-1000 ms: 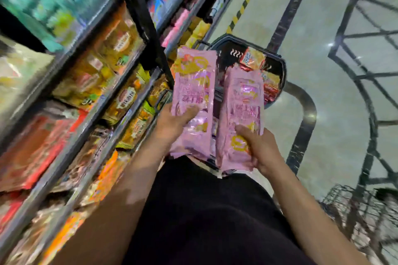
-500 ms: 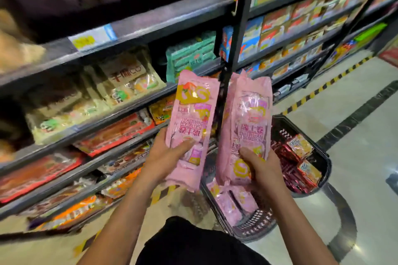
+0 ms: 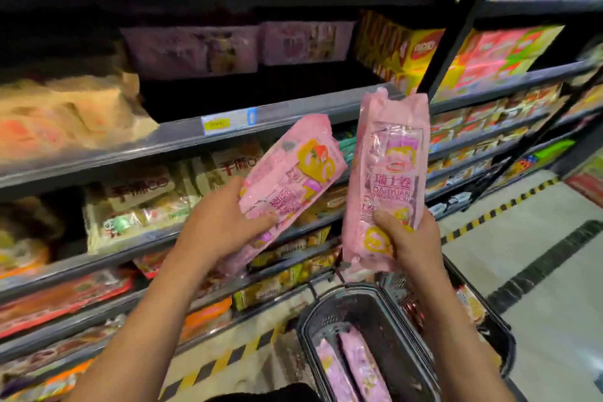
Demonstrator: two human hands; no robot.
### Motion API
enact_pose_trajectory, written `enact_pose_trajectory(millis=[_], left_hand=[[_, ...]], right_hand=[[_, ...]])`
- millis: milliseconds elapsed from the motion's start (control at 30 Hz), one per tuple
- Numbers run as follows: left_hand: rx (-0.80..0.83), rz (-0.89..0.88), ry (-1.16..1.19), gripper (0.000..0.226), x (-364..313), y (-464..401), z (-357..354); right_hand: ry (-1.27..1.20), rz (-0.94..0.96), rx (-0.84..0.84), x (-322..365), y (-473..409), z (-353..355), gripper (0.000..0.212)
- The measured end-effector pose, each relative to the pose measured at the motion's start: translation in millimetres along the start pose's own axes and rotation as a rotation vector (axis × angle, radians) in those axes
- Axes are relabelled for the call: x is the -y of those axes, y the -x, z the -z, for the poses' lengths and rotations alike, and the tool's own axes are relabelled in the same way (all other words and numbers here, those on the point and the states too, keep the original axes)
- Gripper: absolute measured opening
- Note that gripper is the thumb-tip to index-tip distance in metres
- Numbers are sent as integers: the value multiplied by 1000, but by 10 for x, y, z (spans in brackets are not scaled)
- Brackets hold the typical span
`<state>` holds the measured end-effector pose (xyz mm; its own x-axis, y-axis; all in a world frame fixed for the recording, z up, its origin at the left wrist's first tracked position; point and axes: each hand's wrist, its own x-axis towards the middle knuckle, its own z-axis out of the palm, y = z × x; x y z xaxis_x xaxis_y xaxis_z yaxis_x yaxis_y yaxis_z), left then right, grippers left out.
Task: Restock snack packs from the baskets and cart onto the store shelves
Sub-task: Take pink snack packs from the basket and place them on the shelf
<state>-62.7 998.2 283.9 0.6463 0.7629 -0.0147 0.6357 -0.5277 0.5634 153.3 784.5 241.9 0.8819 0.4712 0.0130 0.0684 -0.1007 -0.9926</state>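
Pink foil snack packs, two of them, are held up in front of the dark metal store shelves [image 3: 293,109]. The left-hand pack [image 3: 287,186] leans with its top toward the right, and the left hand [image 3: 222,225] grips its lower half, thumb laid across the printed front and the other fingers curled behind it (those are hidden by the pack). The right-hand pack [image 3: 390,173] stands nearly upright, its crimped top edge level with the shelf lip; the right hand [image 3: 408,241] holds its lower end with the thumb pressed on the front and the fingers wrapped round the back. The two packs are close but apart.

Below the right forearm sits a dark plastic mesh shopping basket [image 3: 326,313] on the pale floor, and two more long pink packs [image 3: 352,365] lie side by side in its bottom. A second dark basket [image 3: 499,336] is just behind it, mostly covered by the arm.

On the shelf above the raised packs, blurred pinkish packs [image 3: 192,50] sit at the back with dark open space before them. A yellow-and-white price tag [image 3: 228,121] is clipped to that shelf's front edge. Yellow boxes [image 3: 401,46] stand to the right.
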Motion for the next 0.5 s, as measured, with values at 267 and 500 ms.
enact_pose_trajectory(millis=[267,500], left_hand=[[-158,-319,-361,69,138,-554,491],[-177,-287,-459,74,206,-753,685]], right_hand=[[138,132,-2,416,-474,-202,38],[427,281,110,930,-1033,-232,47]])
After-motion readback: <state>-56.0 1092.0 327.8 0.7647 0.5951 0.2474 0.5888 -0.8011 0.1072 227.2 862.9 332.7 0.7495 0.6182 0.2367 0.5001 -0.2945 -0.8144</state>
